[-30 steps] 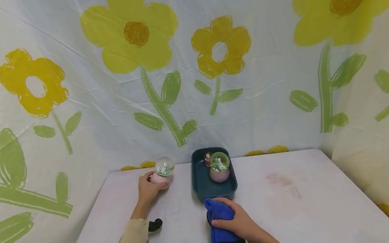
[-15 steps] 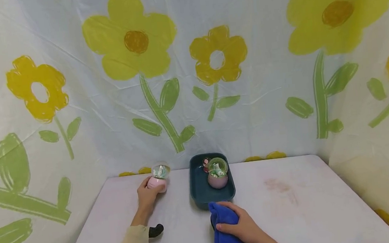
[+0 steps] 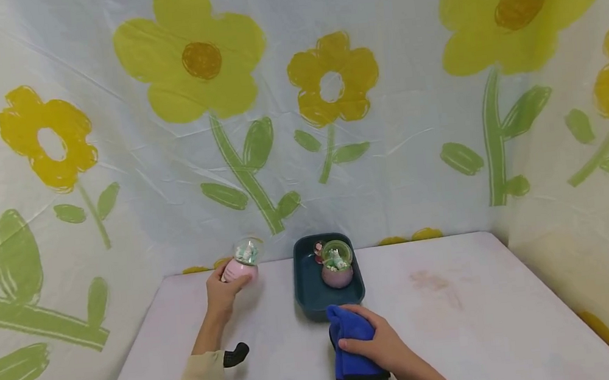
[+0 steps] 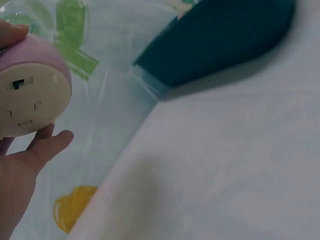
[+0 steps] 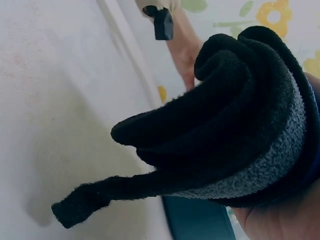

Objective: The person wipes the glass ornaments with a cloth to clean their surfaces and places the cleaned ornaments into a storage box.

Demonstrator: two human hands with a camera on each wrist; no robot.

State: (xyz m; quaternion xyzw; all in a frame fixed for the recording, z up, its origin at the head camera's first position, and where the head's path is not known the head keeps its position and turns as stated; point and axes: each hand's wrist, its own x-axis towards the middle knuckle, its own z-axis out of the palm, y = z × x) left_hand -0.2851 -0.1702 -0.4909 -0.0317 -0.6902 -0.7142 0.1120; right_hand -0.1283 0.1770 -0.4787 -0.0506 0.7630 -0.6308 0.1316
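The person's left hand (image 3: 222,293) holds the snow globe (image 3: 246,258) up off the bench (image 3: 450,329), left of the dark tray (image 3: 309,281), its fingers curled around the pink base and the clear dome free above them. That seems the right place to grip, since the dome looks smooth and likely to slip or smudge; I'd want the thumb firm on the base, as the pale underside (image 4: 32,102) tips into view from the left wrist. The right hand (image 3: 378,341) pinches a folded blue cloth (image 3: 352,339) between thumb and fingers near the tray's front edge; from the right wrist the cloth hides most of those fingers, so I can't quite judge their pressure. The bunched folds would serve better flattened over the fingertips, brought lightly against the dome, with the globe steadied well apart from the tray, where the green-topped ornament (image 3: 337,272) and a smaller ornament (image 3: 319,250) stand close together.
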